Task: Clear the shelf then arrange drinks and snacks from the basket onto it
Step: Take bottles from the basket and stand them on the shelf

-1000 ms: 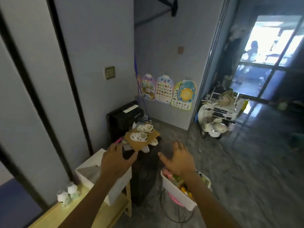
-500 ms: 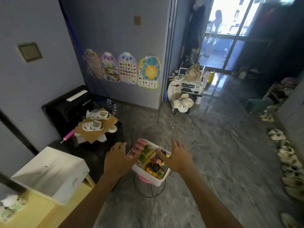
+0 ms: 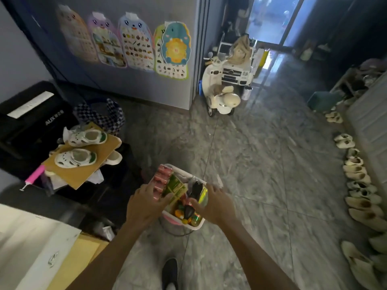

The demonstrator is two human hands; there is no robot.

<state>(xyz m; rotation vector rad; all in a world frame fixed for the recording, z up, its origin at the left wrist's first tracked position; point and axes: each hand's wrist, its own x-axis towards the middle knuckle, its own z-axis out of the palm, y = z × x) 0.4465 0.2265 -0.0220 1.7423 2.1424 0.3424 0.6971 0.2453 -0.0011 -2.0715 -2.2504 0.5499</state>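
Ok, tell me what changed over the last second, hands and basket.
The view swung right, from the wall and shelf toward the floor. Both hands came down onto the white basket: the left hand now rests on the pink cans and green pack, the right hand on items at its right side. Whether either grips yet is unclear. The basket and the shoes on the cardboard stayed put.

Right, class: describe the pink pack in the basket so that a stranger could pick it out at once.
Start at the white basket on the grey floor, between the person's two hands. Look to its left edge, under the left hand. The pink pack of small bottles lies there, beside a green packet; it is the only pink, ribbed item.
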